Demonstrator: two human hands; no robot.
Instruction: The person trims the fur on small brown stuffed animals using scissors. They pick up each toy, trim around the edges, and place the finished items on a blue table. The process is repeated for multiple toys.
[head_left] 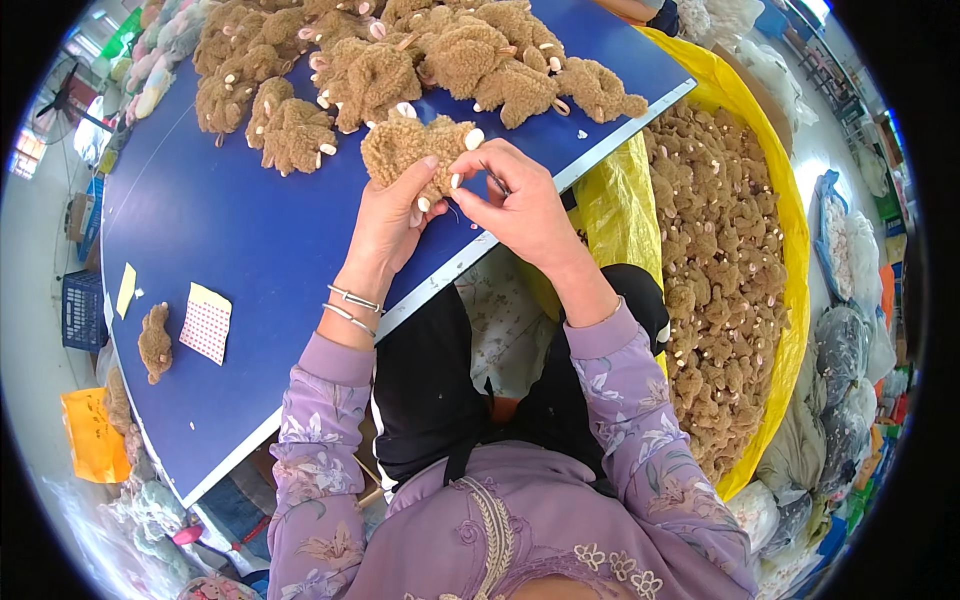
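A curly brown plush toy skin (pixel 408 150) with small white tips is held just above the table's near edge. My left hand (pixel 393 215) is closed on its lower side, the thumb pressed on the fabric. At the plush's right side my right hand (pixel 515 200) pinches a white tip between thumb and forefinger. Something small and dark shows inside the curl of the right fingers; its kind is unclear. Just beyond lies a heap of similar brown plush pieces (pixel 365 80), limp and overlapping.
A blue table (pixel 270 230) with a pale edge carries a sheet of red-marked stickers (pixel 206 322), a yellow slip (pixel 126 290) and one small brown piece (pixel 155 343). To my right stands a large yellow sack (pixel 795 300) full of brown plush pieces. A blue crate (pixel 84 310) is at the left.
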